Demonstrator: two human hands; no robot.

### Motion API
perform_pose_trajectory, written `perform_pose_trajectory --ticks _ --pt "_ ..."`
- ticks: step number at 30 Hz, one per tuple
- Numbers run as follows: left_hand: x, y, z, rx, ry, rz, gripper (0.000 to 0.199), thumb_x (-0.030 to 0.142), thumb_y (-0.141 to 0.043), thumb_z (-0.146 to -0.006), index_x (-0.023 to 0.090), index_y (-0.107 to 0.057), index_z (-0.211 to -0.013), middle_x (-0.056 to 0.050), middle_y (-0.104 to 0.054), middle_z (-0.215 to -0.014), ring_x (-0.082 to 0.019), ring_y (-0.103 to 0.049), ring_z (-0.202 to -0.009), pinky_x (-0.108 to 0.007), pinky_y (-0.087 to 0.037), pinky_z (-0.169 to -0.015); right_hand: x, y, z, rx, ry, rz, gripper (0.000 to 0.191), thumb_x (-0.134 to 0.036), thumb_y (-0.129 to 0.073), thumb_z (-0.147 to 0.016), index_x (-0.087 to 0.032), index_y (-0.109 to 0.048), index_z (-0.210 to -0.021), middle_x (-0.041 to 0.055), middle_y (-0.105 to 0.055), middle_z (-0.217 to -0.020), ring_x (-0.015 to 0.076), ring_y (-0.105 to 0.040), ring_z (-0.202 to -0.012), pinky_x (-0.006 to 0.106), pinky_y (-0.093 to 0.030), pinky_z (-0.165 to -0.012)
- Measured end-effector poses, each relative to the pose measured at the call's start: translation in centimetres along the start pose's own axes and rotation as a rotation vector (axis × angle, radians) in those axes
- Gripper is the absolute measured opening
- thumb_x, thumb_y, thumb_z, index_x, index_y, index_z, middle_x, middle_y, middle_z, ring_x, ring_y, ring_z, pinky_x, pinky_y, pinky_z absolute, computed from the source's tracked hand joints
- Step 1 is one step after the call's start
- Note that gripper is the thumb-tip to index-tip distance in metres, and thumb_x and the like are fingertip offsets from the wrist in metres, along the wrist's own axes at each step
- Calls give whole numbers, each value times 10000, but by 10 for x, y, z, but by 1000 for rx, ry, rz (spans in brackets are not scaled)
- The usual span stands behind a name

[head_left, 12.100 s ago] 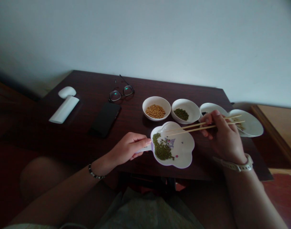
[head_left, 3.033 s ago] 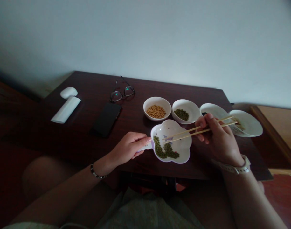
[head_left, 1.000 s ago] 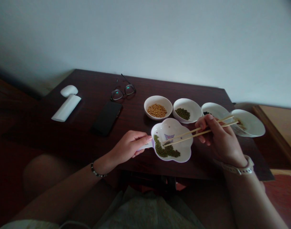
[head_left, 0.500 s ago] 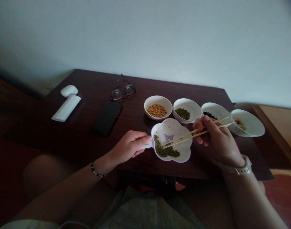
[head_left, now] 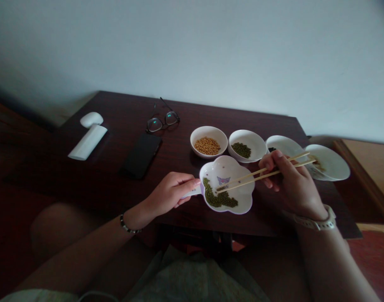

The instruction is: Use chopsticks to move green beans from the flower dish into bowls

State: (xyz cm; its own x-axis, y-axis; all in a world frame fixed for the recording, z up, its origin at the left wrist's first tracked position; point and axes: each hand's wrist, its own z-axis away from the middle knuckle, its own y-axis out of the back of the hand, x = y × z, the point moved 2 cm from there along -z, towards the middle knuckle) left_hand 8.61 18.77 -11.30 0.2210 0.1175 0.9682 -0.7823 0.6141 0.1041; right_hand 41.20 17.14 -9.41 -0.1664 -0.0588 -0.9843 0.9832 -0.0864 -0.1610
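My left hand (head_left: 173, 191) grips the short handle of a white flower-shaped bowl (head_left: 239, 167) with a purple rim and a cartoon face printed inside. Green mung beans (head_left: 212, 197) lie along its left and lower part. In my right hand (head_left: 289, 180) is a pair of wooden chopsticks (head_left: 257, 177), held over the bowl's right side. Their tips are inside the bowl, close to the beans; whether a bean sits between them is too small to tell.
Behind stand white bowls: one with yellow soybeans (head_left: 207, 146), one with green beans (head_left: 241, 150), a bowl (head_left: 284, 142) with dark contents, and a tilted-looking bowl (head_left: 335, 163) with reddish-brown bits. Eyeglasses (head_left: 163, 122), a black phone (head_left: 142, 155) and a white case (head_left: 87, 142) lie left.
My right hand has shifted slightly right with the chopsticks, and their tips have moved a little right and up. My left hand and the flower-shaped bowl stay nearly in place.
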Motion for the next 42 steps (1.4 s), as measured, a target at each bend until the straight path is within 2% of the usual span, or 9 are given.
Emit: perform_pose_trajectory --ticks 6,21,26,36,42 --pt "1 -1 -1 4 3 0 509 460 -618 -1162 210 -561 -722 66 -504 -522 -78 -417 -418 -217 -277 -439 2 1 0 -30 -40 14 477 -592 -739 -1127 -230 -677 -823 10 -580 -691 126 -488 -528 250 -333 -445" --pt "1 -1 -1 10 13 -2 529 487 -625 -1162 213 -555 -715 57 -516 -535 -81 -433 -433 -217 -290 -441 2 -4 0 -34 -10 46 496 -594 -720 -1143 -226 -657 -816 0 -564 -681 112 -466 -522 237 -348 -442" --pt "3 -2 -1 15 14 8 516 472 -631 -1155 211 -557 -716 60 -512 -535 -79 -429 -432 -215 -287 -442 1 -5 0 -31 -23 8 506 -614 -804 -1083 -212 -677 -805 5 -598 -745 95 -502 -522 225 -334 -413" --pt "3 -1 -2 10 35 2 535 511 -631 -1148 214 -553 -709 53 -516 -527 -85 -429 -427 -217 -288 -437 -1 -9 1 -48 -27 53 529 -664 -795 -1073 -222 -672 -809 -1 -584 -668 107 -498 -500 229 -358 -416" --pt "3 -1 -1 6 27 -13 526 495 -621 -1155 212 -559 -716 55 -521 -533 -83 -435 -430 -218 -294 -443 1 -6 1 -25 -13 41 510 -628 -762 -1110 -230 -663 -808 4 -591 -679 110 -477 -508 244 -341 -420"
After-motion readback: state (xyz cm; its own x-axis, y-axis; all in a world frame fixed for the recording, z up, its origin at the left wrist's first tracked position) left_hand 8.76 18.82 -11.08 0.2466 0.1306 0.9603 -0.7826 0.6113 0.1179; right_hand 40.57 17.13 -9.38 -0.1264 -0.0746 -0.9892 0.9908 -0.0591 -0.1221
